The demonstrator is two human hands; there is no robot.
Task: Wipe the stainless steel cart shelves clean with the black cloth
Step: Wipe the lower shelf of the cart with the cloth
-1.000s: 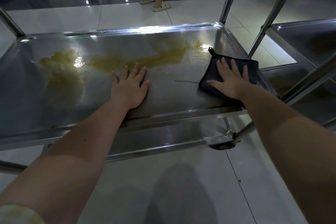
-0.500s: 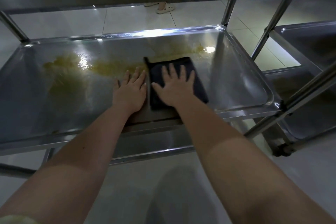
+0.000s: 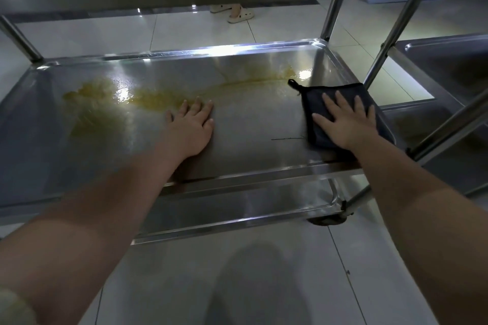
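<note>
On the cart's middle shelf (image 3: pixel 237 49), at its right end, the right hand (image 3: pixel 346 124) presses the black cloth (image 3: pixel 311 103) flat, its grip apart with fingers spread. The left hand (image 3: pixel 191 130) rests flat on bare steel, holding nothing. Wiping seems partway: a yellow smear (image 3: pixel 158 99) streaks the back and left, so the next sweep likely must run leftward through it.
</note>
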